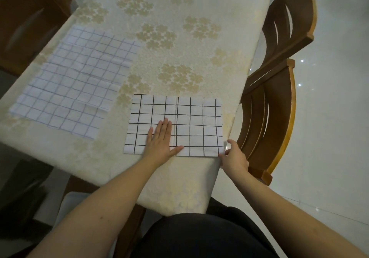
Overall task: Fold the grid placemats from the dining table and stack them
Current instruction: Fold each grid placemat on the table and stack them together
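A white placemat with a black grid (195, 118) lies flat near the table's front right corner. My left hand (161, 140) presses flat on its lower middle, fingers straight. My right hand (233, 156) pinches the mat's near right corner at the table edge. To the left, several pale placemats with a faint blue grid (79, 78) lie spread flat and overlapping.
The dining table (179, 38) wears a cream cloth with gold flower prints. Two wooden chairs (275, 102) stand close along its right side, another chair (30, 18) at the far left. A glossy tiled floor shows on the right.
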A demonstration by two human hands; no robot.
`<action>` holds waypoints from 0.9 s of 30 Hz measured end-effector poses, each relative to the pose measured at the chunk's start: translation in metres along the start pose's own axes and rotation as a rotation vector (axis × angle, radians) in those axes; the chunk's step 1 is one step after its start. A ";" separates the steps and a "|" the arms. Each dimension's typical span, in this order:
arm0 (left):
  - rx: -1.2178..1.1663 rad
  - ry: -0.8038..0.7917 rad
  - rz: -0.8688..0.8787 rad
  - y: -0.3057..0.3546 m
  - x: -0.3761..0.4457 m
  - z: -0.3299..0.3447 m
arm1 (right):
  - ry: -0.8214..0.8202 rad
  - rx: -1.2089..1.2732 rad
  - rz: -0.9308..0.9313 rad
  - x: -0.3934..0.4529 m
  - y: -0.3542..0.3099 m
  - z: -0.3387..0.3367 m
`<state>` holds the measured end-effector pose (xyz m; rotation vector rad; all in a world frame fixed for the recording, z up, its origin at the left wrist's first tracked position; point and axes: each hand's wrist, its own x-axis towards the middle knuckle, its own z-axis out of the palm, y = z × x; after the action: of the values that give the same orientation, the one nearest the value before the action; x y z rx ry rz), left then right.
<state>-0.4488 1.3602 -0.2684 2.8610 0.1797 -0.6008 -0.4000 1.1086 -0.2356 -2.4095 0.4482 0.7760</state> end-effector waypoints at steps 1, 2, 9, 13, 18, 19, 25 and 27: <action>-0.006 -0.002 0.001 0.000 0.000 0.000 | 0.049 -0.015 -0.011 -0.005 -0.001 -0.001; -0.017 -0.005 0.001 0.000 -0.001 -0.001 | 0.107 -0.045 -0.038 -0.011 -0.003 -0.002; -0.109 0.152 -0.007 -0.005 -0.017 -0.003 | 0.166 -0.301 -0.603 -0.047 -0.018 0.016; -0.227 0.277 -0.234 -0.021 -0.035 0.000 | 0.060 -0.522 -0.806 -0.046 -0.035 0.049; -0.371 0.283 -0.468 -0.049 -0.066 0.002 | -0.032 -0.666 -0.876 -0.026 -0.045 0.066; -0.368 0.321 -0.503 -0.052 -0.071 0.003 | -0.044 -0.668 -0.867 -0.022 -0.042 0.065; -0.583 0.420 -0.877 -0.062 -0.078 -0.004 | -0.110 -0.648 -0.823 -0.009 -0.022 0.062; -0.707 0.352 -0.958 -0.065 -0.074 -0.007 | -0.119 -0.662 -0.816 -0.009 -0.021 0.063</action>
<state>-0.5236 1.4189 -0.2439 2.0136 1.5101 -0.0875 -0.4239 1.1646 -0.2640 -2.7320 -0.9357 0.7312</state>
